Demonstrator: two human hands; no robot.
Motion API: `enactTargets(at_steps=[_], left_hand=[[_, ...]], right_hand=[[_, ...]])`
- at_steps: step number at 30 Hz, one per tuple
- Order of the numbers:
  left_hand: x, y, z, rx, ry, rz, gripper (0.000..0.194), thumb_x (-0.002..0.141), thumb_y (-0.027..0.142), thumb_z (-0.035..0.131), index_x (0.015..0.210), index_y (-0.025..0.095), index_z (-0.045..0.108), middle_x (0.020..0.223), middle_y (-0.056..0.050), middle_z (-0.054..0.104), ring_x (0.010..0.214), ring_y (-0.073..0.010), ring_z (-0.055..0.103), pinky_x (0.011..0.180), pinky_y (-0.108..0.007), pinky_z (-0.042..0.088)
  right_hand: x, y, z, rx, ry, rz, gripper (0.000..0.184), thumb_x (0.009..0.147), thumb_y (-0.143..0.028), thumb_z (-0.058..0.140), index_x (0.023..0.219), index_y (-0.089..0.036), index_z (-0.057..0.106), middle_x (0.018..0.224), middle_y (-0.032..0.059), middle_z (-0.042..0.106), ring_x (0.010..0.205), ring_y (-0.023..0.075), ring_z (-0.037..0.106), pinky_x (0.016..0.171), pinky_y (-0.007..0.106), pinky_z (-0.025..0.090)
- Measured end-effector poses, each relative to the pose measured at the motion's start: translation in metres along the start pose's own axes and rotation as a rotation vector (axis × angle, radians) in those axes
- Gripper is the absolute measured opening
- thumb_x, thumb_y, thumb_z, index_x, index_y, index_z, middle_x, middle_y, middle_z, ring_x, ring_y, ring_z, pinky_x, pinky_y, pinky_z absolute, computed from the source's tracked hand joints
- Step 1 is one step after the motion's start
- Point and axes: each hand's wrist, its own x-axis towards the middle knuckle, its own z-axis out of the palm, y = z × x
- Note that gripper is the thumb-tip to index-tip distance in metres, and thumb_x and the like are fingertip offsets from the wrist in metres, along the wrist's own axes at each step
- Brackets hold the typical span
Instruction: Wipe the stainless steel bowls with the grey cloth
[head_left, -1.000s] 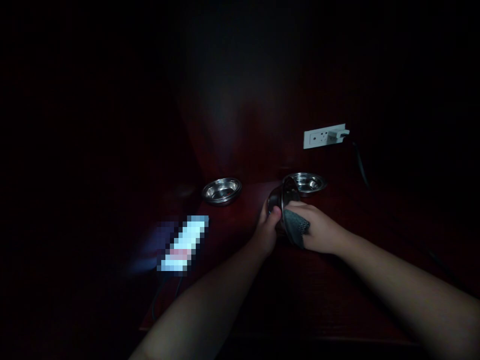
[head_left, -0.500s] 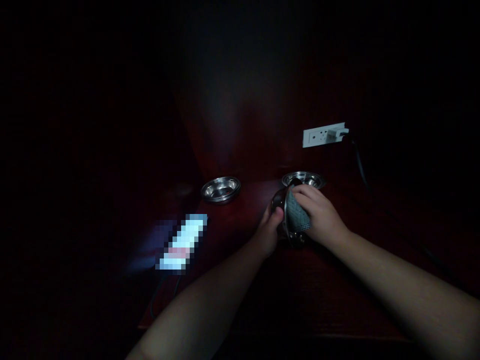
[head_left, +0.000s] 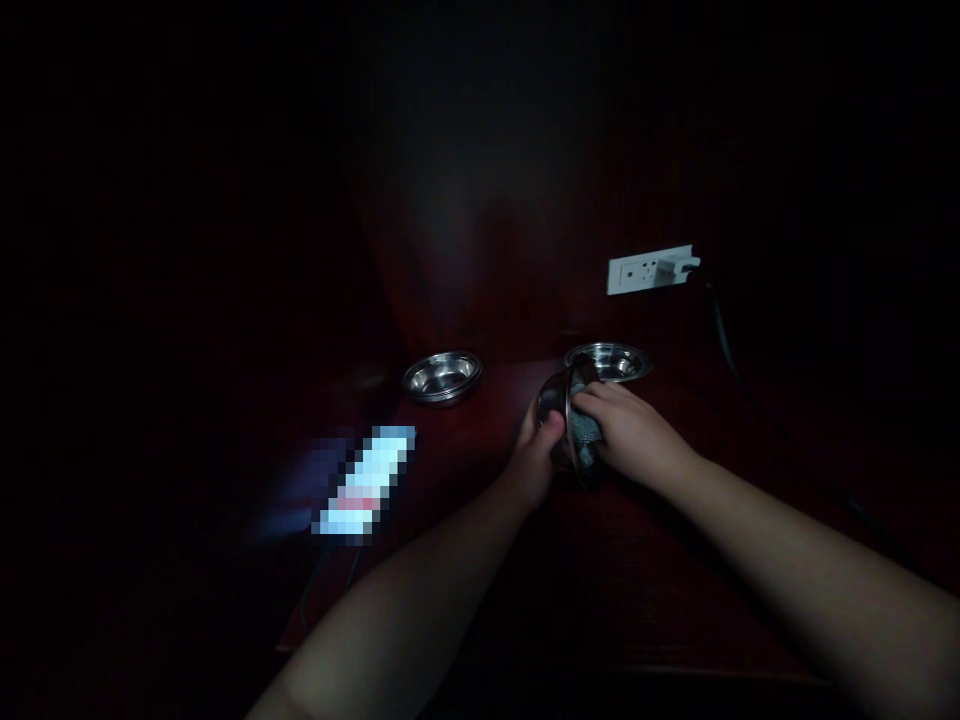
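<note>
In a very dark room, my left hand (head_left: 534, 455) grips a small steel bowl (head_left: 561, 400) tipped on its side over a dark red wooden table (head_left: 645, 590), thumb on its rim. My right hand (head_left: 634, 435) is closed on a grey cloth (head_left: 583, 430) and presses it into the bowl's opening. Both hands meet at the middle of the view.
Two more steel bowls stand upright behind, one at the left (head_left: 442, 376), one just behind my hands (head_left: 609, 360). A white wall socket (head_left: 649, 268) holds a plug with a dark cable (head_left: 724, 330) hanging down. A lit, blurred-out screen (head_left: 365, 482) lies at the left.
My right hand has shifted with the cloth inside the bowl, first up towards the rim, then back down and deeper in. The left hand keeps the bowl in nearly the same place.
</note>
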Motion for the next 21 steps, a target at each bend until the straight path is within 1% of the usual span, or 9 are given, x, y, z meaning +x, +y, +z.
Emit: enactTargets(at_steps=[4, 8, 10, 13, 17, 21], left_hand=[[0.0020, -0.0014, -0.0019, 0.002, 0.027, 0.007, 0.061, 0.071, 0.056, 0.068, 0.122, 0.024, 0.055, 0.114, -0.007, 0.066, 0.102, -0.0235, 0.062, 0.092, -0.038, 0.045], [0.0035, -0.0022, -0.0027, -0.002, 0.035, 0.003, 0.061, 0.071, 0.056, 0.068, 0.121, 0.024, 0.055, 0.114, -0.007, 0.066, 0.104, -0.0243, 0.063, 0.093, -0.040, 0.044], [0.0039, -0.0019, -0.0026, -0.003, 0.037, 0.009, 0.060, 0.072, 0.055, 0.068, 0.120, 0.023, 0.055, 0.113, -0.007, 0.067, 0.104, -0.0245, 0.063, 0.095, -0.040, 0.044], [0.0048, -0.0015, -0.0032, -0.003, 0.055, 0.019, 0.059, 0.072, 0.055, 0.068, 0.119, 0.022, 0.055, 0.111, -0.007, 0.067, 0.105, -0.0249, 0.062, 0.096, -0.039, 0.043], [0.0066, -0.0018, -0.0051, -0.005, 0.052, 0.022, 0.058, 0.074, 0.055, 0.065, 0.120, 0.021, 0.054, 0.111, -0.008, 0.067, 0.105, -0.0248, 0.062, 0.095, -0.040, 0.043], [0.0069, -0.0022, -0.0059, -0.003, 0.060, 0.029, 0.056, 0.075, 0.056, 0.064, 0.118, 0.021, 0.055, 0.109, -0.007, 0.067, 0.103, -0.0240, 0.063, 0.094, -0.038, 0.044]], right_hand=[[-0.0003, -0.0002, 0.0008, 0.025, -0.038, -0.010, 0.030, 0.066, -0.002, 0.054, 0.089, -0.019, 0.060, 0.091, 0.0084, 0.062, 0.086, 0.0234, 0.053, 0.078, 0.036, 0.045], [0.0003, -0.0010, 0.0005, 0.069, -0.077, -0.053, 0.025, 0.066, -0.003, 0.054, 0.086, -0.017, 0.059, 0.094, 0.0109, 0.064, 0.090, 0.0252, 0.053, 0.084, 0.038, 0.044], [0.0005, -0.0024, -0.0008, 0.104, -0.102, -0.077, 0.023, 0.065, -0.003, 0.053, 0.082, -0.017, 0.058, 0.090, 0.0103, 0.064, 0.088, 0.0250, 0.053, 0.083, 0.038, 0.044], [0.0000, -0.0053, -0.0035, 0.179, -0.127, -0.115, 0.020, 0.063, -0.003, 0.053, 0.075, -0.018, 0.056, 0.080, 0.0073, 0.062, 0.082, 0.0231, 0.052, 0.077, 0.036, 0.044], [-0.0024, -0.0074, -0.0056, 0.283, -0.104, -0.150, 0.019, 0.061, -0.004, 0.053, 0.072, -0.018, 0.056, 0.077, 0.0053, 0.056, 0.078, 0.0206, 0.053, 0.073, 0.034, 0.044], [-0.0045, -0.0084, -0.0069, 0.423, -0.092, -0.183, 0.022, 0.060, -0.002, 0.052, 0.074, -0.018, 0.057, 0.077, 0.0040, 0.060, 0.073, 0.0182, 0.056, 0.069, 0.032, 0.045]])
